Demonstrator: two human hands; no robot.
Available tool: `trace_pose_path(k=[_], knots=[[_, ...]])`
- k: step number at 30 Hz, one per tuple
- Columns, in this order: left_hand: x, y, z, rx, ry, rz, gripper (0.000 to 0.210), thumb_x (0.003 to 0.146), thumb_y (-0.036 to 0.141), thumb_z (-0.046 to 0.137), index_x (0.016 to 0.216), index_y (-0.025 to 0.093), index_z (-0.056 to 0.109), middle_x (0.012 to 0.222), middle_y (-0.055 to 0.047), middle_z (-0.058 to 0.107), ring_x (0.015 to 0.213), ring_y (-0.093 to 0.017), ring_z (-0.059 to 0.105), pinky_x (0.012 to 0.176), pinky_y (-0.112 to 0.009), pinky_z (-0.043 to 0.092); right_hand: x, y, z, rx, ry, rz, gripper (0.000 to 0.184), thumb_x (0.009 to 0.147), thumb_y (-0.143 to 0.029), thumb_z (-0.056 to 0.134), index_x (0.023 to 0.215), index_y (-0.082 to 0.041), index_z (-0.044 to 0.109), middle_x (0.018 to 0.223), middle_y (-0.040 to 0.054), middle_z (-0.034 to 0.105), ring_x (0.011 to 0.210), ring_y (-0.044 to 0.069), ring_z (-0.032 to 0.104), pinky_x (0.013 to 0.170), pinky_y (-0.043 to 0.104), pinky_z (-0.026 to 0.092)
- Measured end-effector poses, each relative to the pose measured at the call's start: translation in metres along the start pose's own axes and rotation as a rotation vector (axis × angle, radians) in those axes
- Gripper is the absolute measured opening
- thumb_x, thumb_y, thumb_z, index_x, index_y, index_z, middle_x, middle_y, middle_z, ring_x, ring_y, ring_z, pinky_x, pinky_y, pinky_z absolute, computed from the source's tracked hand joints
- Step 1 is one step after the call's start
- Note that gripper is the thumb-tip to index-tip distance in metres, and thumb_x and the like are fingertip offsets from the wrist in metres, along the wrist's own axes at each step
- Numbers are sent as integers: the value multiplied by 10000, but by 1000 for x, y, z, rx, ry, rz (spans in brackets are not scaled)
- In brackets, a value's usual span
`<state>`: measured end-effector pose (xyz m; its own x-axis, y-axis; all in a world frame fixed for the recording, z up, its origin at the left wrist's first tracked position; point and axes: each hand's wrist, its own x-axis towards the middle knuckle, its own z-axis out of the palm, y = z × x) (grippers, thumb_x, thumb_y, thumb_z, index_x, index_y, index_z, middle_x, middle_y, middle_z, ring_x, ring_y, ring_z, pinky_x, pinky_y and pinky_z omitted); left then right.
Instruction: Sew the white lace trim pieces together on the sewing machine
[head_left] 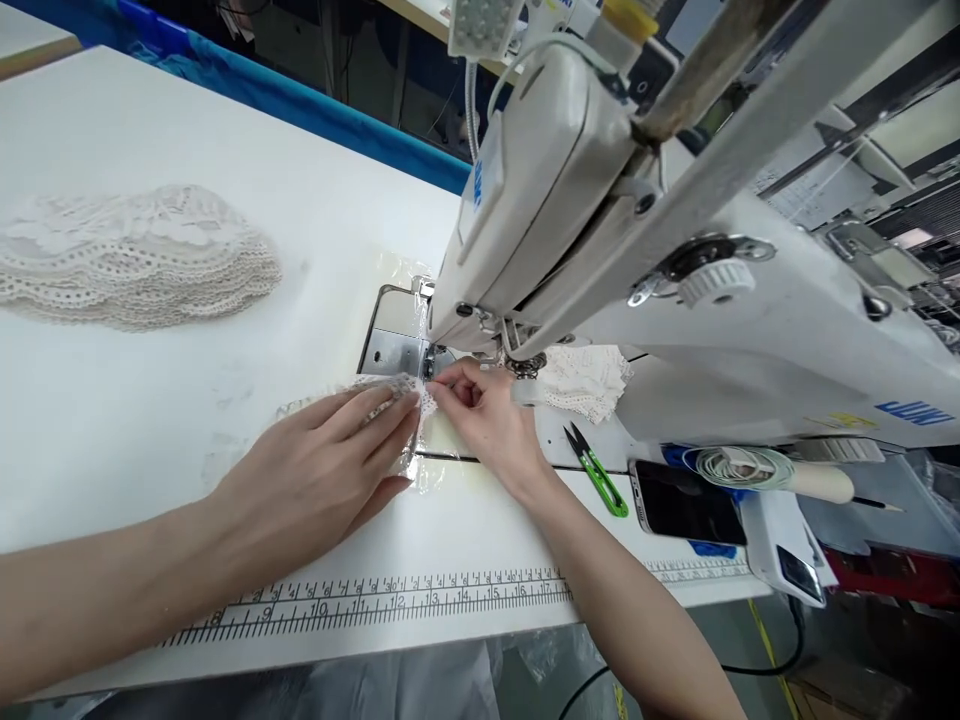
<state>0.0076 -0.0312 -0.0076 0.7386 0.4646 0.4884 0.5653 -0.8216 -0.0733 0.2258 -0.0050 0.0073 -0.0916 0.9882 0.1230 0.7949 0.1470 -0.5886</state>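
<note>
A piece of white lace lies at the needle area of a sewing machine. My left hand rests flat on this lace, fingers stretched out and covering most of it. Close to the presser foot, my right hand pinches the lace edge between thumb and forefinger. Its other fingers are curled, partly behind the machine head. Behind my right hand, more white lace lies under the machine arm.
A stack of lace pieces lies at the left of the white table. Green thread snips, a phone and a coiled cord sit to the right. A printed ruler runs along the front edge.
</note>
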Motion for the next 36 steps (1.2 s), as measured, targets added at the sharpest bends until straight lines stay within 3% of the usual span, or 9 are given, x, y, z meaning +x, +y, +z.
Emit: trace_pose_path(k=[2, 6, 11, 14, 20, 36], knots=[[2, -3, 2, 21, 15, 22, 421, 1070, 280, 487, 1367, 17, 629, 1369, -202, 708, 1222, -333, 690, 1034, -465, 560, -3, 5, -4, -89, 36, -32, 183, 992, -344, 635, 918, -231, 758, 670, -10, 637, 607, 158, 550, 670, 315, 451], [8, -7, 2, 40, -6, 29, 423, 1091, 275, 435, 1321, 8, 668, 1343, -198, 724, 1210, -329, 706, 1022, -462, 584, -12, 7, -12, -264, 46, -267, 345, 989, -187, 487, 1125, -262, 795, 773, 27, 728, 636, 170, 603, 629, 308, 423], [9, -8, 5, -51, 13, -26, 387, 1079, 275, 485, 1335, 61, 681, 1377, -180, 709, 1272, -341, 678, 1052, -478, 571, -22, -2, -20, -556, 166, -389, 446, 881, -57, 485, 1129, -224, 817, 664, 30, 713, 509, 153, 492, 530, 313, 293], [10, -8, 7, -78, 26, -45, 388, 1079, 263, 470, 1332, 56, 679, 1366, -181, 715, 1288, -340, 668, 1058, -471, 564, -27, -8, -21, -603, 95, -509, 535, 880, -45, 487, 1293, -241, 764, 613, -10, 693, 462, 126, 455, 512, 302, 274], [15, -10, 6, -41, 9, -48, 387, 1087, 261, 448, 1291, 48, 698, 1353, -167, 725, 1267, -341, 678, 1023, -464, 571, -32, -12, -17, -731, -35, -457, 544, 855, -13, 526, 1328, -171, 742, 634, -4, 729, 482, 109, 521, 525, 296, 271], [15, -11, 14, -61, 17, -75, 431, 1096, 305, 436, 1349, 51, 675, 1339, -165, 733, 1286, -327, 669, 1075, -462, 539, -31, -9, -12, -772, 18, -488, 486, 861, -22, 539, 1279, -126, 762, 659, 6, 737, 449, 105, 507, 486, 314, 278]])
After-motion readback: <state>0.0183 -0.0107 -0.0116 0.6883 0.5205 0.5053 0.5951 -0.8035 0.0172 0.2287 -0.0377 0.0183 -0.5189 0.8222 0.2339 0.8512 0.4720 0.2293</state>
